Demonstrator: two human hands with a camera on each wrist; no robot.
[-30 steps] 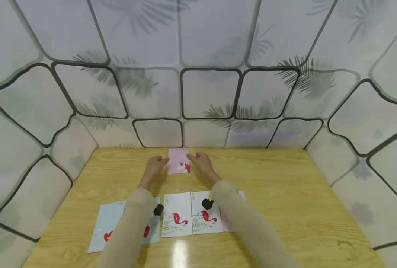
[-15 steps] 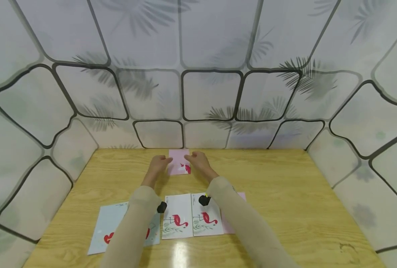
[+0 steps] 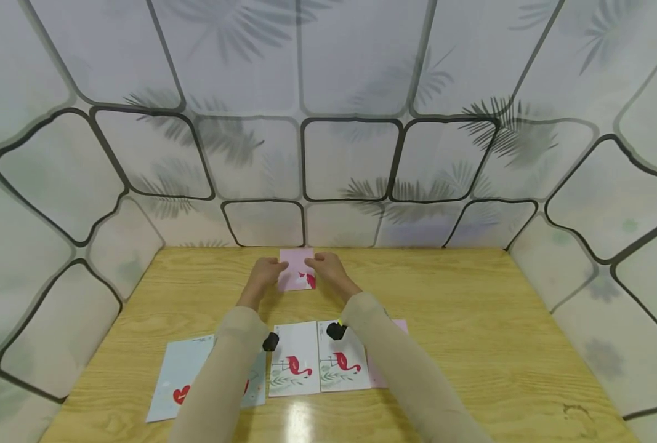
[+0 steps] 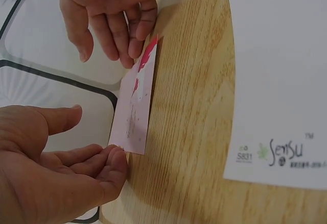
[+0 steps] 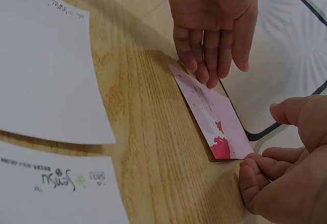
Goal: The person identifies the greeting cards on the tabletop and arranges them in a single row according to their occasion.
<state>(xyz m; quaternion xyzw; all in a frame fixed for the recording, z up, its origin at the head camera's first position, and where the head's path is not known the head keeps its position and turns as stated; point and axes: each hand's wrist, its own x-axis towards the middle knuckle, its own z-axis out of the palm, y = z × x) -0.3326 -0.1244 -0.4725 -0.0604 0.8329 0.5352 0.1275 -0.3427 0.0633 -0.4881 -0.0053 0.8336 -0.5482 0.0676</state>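
Note:
A small pink card (image 3: 297,277) with a red and white picture at its lower right lies flat at the far edge of the table. My left hand (image 3: 263,274) touches its left edge, and my right hand (image 3: 330,269) is at its right edge. In the left wrist view the left fingertips (image 4: 115,160) meet the card's corner while the thumb stands clear of it. The right wrist view shows the right fingers (image 5: 248,175) loosely bent against the opposite corner, thumb also raised. Neither hand pinches the card.
Two white flamingo cards (image 3: 294,369) lie side by side nearer me. Left of them are light blue cards (image 3: 175,369) with red hearts, partly under the left sleeve. Another pink card (image 3: 401,324) shows beside the right sleeve. A patterned wall (image 3: 339,221) closes off the table's back.
Both hands have drawn slightly inward against the sides of the pink card. The card stays in about the same place; the other cards have not moved.

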